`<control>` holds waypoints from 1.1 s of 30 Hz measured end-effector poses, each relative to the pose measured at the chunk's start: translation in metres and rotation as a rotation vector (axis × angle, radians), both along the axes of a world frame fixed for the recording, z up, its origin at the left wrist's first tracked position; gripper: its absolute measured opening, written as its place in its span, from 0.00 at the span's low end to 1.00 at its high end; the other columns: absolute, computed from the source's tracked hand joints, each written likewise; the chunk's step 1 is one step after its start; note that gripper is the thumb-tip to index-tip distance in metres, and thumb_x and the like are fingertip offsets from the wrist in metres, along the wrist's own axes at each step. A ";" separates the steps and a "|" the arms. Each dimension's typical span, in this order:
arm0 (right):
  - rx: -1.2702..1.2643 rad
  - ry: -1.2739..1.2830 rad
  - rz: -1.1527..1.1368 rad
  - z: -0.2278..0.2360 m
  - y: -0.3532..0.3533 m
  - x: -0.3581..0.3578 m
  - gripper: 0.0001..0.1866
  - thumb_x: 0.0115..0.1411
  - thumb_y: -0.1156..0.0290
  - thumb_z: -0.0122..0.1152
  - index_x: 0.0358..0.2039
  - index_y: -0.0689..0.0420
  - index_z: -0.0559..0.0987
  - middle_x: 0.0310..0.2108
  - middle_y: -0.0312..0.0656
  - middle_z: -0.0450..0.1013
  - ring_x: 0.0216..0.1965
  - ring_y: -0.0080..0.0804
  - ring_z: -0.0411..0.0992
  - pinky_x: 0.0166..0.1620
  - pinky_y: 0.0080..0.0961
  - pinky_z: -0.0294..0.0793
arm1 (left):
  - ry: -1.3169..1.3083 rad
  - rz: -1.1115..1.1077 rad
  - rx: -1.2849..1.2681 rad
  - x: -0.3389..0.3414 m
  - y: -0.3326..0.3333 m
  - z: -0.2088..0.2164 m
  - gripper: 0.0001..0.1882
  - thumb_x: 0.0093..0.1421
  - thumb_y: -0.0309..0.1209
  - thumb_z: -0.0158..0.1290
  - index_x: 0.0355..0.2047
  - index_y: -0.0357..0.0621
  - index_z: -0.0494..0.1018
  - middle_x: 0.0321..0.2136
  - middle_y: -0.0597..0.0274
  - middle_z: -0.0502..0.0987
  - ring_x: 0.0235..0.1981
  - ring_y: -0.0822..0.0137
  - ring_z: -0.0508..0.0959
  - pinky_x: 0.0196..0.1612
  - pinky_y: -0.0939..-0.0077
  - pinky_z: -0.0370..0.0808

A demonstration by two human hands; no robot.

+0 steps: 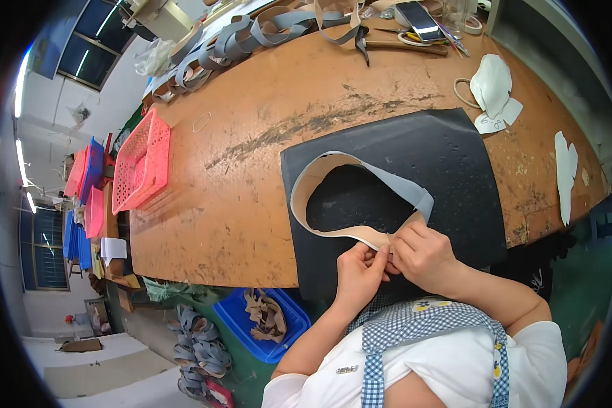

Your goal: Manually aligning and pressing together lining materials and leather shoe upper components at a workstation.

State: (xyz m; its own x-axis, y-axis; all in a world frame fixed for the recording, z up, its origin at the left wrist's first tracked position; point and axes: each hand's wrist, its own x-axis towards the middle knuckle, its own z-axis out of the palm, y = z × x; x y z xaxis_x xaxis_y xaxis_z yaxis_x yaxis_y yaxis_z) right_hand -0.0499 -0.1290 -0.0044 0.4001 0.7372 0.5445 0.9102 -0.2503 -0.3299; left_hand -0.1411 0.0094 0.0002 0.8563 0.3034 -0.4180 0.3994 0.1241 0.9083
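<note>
Both hands meet at the near side of a looped strip (311,216), grey-blue on its outer face and tan on its inner face. The strip stands on edge on a black mat (449,143) and forms a teardrop-shaped ring. My left hand (362,272) pinches it between thumb and fingers where the tan parts come together. Close beside it, my right hand (425,255) is closed on the same spot, below a folded grey corner of the strip. The fingers hide the exact joint between the ends.
A pink basket (141,163) stands at the table's left. Several similar strips (245,37), a hammer (362,44) and a phone (420,22) lie along the far edge. White paper patterns (491,85) rest at right. Below the table sits a blue bin (268,350) holding tan pieces.
</note>
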 end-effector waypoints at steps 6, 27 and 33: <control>0.050 0.117 -0.229 0.007 -0.005 0.021 0.08 0.46 0.85 0.61 0.27 0.62 0.74 0.29 0.45 0.72 0.28 0.43 0.73 0.29 0.32 0.74 | 0.082 0.002 -0.136 -0.003 0.003 0.003 0.11 0.67 0.27 0.52 0.40 0.28 0.75 0.28 0.50 0.82 0.25 0.68 0.83 0.23 0.83 0.76; 0.037 0.037 -0.304 -0.007 -0.051 -0.004 0.11 0.53 0.85 0.59 0.38 0.67 0.74 0.40 0.53 0.77 0.43 0.53 0.79 0.47 0.40 0.80 | -0.225 -0.356 0.773 -0.005 0.006 0.072 0.09 0.57 0.26 0.62 0.35 0.34 0.77 0.20 0.56 0.79 0.18 0.69 0.79 0.22 0.77 0.74; 0.120 0.021 -0.310 -0.008 -0.058 0.002 0.09 0.57 0.84 0.58 0.39 0.68 0.73 0.36 0.52 0.78 0.37 0.49 0.80 0.38 0.34 0.81 | -0.289 -0.626 1.009 0.029 -0.023 0.032 0.12 0.58 0.23 0.58 0.42 0.40 0.71 0.36 0.51 0.72 0.37 0.53 0.78 0.36 0.63 0.76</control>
